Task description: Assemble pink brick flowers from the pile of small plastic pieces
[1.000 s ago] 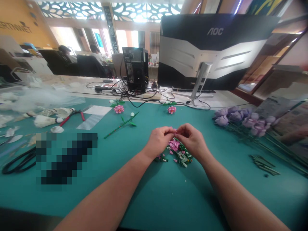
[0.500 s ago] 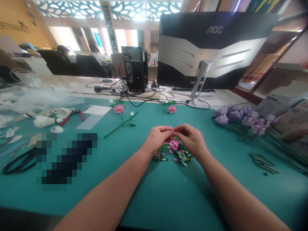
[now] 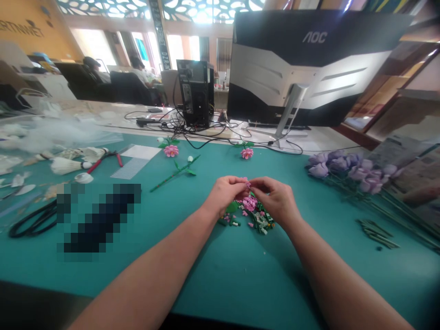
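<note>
Both hands (image 3: 224, 193) (image 3: 277, 198) on a small pink piece (image 3: 247, 184)

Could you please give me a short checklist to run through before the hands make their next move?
1. Left hand pinching the small pink piece: ok.
2. Right hand also at that piece: ok.
3. One hand free: not ok, both are engaged.
4. Pink piece facing correctly: cannot tell, fingers hide much of it.
5. Loose pieces near the hands: ok.
6. Green stem apart from both arms: ok.

Smooth plastic-looking pink pieces (image 3: 250, 204), low-sheen smooth tabletop (image 3: 247, 293), metallic-looking monitor stand (image 3: 290, 110)
</note>
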Motion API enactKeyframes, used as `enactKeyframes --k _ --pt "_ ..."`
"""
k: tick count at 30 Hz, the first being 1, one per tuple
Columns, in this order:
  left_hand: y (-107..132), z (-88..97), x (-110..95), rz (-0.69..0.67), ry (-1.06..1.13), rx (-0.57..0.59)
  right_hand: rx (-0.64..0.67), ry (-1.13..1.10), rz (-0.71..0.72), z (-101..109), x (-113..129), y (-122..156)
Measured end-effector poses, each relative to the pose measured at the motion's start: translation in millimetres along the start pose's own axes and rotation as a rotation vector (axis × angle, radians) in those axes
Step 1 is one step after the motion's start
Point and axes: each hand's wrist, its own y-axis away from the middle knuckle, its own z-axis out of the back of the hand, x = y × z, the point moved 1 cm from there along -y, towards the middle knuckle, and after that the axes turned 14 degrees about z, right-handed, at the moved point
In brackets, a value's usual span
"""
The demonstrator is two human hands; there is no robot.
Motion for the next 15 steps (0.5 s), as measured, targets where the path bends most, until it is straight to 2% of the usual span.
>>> enactKeyframes --k 15 --pt "-0.4 -1.2 1.8 -0.004 -0.052 -0.008 0.025 0.162 0.119 -1.9 5.2 0.3"
